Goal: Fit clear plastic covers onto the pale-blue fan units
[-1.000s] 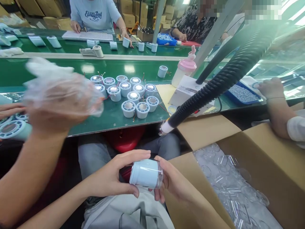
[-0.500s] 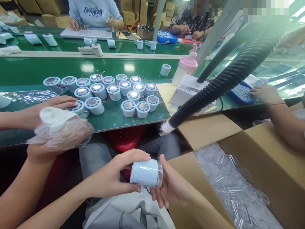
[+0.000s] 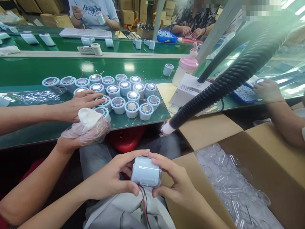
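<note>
Hands: left hand point(image 3: 111, 178) and right hand point(image 3: 177, 186) both clamped on the housing point(image 3: 145, 171)
Housing: pale blue, on its side over the lap, wires point(image 3: 143, 202) hanging at 6 o'clock
Box point(image 3: 267, 165): at 3 o'clock, clear covers point(image 3: 228, 187) inside
Bench point(image 3: 28, 71): at 12 o'clock, more housings clustered there

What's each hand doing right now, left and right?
Left hand: closed on the pale blue cylinder.
Right hand: closed on the same cylinder.
</note>
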`<state>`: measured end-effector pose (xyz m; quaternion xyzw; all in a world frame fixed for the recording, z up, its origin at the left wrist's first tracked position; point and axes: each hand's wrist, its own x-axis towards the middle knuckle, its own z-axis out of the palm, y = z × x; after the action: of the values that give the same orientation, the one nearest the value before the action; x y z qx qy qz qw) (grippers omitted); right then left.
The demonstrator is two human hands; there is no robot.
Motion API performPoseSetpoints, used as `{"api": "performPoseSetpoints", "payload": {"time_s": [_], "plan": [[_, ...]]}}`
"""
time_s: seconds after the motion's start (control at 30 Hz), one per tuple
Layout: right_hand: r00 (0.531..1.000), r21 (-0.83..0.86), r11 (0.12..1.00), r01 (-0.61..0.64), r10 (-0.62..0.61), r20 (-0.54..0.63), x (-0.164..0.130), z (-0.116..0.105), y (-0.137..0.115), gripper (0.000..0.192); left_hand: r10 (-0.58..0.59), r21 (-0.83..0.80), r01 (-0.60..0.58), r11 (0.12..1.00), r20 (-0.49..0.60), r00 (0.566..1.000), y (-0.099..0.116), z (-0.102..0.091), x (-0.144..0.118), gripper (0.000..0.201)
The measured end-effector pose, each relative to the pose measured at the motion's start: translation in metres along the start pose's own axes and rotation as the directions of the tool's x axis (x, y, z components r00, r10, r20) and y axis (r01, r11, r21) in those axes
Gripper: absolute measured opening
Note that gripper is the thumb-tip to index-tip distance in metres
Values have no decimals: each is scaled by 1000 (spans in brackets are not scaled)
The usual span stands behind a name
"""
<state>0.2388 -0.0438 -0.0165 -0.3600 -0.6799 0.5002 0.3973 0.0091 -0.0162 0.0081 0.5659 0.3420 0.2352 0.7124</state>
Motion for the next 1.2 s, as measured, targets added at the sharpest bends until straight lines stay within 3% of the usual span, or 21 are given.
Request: {"api": "performPoseSetpoints", "payload": {"time_s": [0.07, 0.13, 0.3, 0.43, 0.53, 0.63, 0.7, 0.8, 0.87, 1.0, 1.2], "plan": [[980, 286, 938, -193, 199, 9, 0, 3, 1, 61, 48, 138, -48, 989, 6, 999, 1, -4, 0, 78], [955, 452, 846, -282, 293, 48, -1, 5, 2, 55, 64, 193, -67, 979, 20, 998, 1, -6, 0, 75], [940, 433, 844, -316, 339, 25, 0, 6, 2, 51, -27, -33, 29, 999, 58, 998, -2, -1, 4, 74], [869, 607, 658, -445, 480, 117, 2, 7, 0, 57, -80, -187, 96, 978, 92, 993, -8, 4, 7, 77], [835, 684, 535, -497, 510, 207, 3, 9, 0, 56, -88, -132, 97, 986, 72, 993, -13, 2, 8, 84], [768, 711, 407, -574, 569, 294, 5, 12, 0, 53, 3, 185, -4, 983, 7, 1000, -14, -4, 8, 96], [701, 706, 313, -635, 618, 357, 7, 14, -1, 54, 94, 347, -96, 933, 22, 995, -11, -5, 9, 91], [580, 656, 179, -733, 668, 466, 11, 15, -2, 76, 119, 330, -117, 937, 12, 993, -8, 1, 12, 66], [543, 629, 154, -762, 681, 491, 13, 15, -2, 88, 53, 219, -47, 975, -25, 998, -7, 6, 13, 60], [541, 614, 164, -772, 676, 500, 11, 15, -2, 92, -85, 71, 86, 994, -19, 996, -8, 13, 12, 69], [548, 621, 163, -767, 670, 501, 8, 20, 1, 90, -92, 52, 93, 994, -22, 995, -8, 12, 8, 76]]}}
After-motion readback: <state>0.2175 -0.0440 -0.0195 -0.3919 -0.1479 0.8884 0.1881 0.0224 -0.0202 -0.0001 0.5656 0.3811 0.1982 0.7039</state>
